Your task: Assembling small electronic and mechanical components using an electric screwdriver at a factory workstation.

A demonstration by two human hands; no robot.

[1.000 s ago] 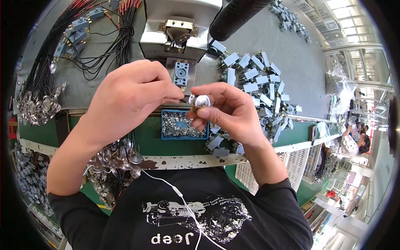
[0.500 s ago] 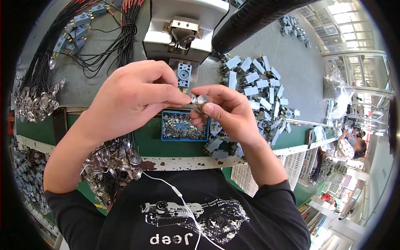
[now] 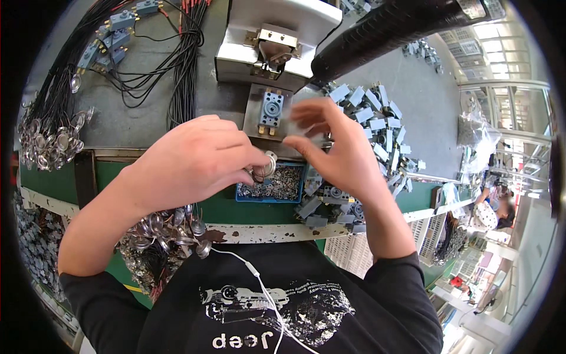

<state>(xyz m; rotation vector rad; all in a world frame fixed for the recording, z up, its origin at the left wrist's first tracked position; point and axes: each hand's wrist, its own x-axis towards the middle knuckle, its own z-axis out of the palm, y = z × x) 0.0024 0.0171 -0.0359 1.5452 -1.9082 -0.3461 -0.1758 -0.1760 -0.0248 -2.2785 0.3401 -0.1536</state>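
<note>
My left hand (image 3: 203, 159) pinches a small round metal disc part (image 3: 269, 166) between thumb and fingertips, above a blue tray (image 3: 270, 199) of tiny metal pieces. My right hand (image 3: 333, 141) holds nothing; its fingers are apart and slightly blurred, close to the right side of a grey-blue switch block (image 3: 272, 110). That block has a round centre and brass terminals, and lies flat on a metal plate (image 3: 252, 115) below the head of a white bench machine (image 3: 266, 46).
Many grey-blue switch blocks (image 3: 377, 121) are heaped to the right, under a thick black tube (image 3: 377, 38). Black wires (image 3: 184, 76) with metal discs (image 3: 56, 141) lie at the left. More wired discs (image 3: 162, 230) hang at the near edge. Another person (image 3: 486, 215) is far right.
My right hand has let go of the metal disc part and moved up beside the switch block, fingers opening. My left hand keeps the disc, now slightly lower and left.
</note>
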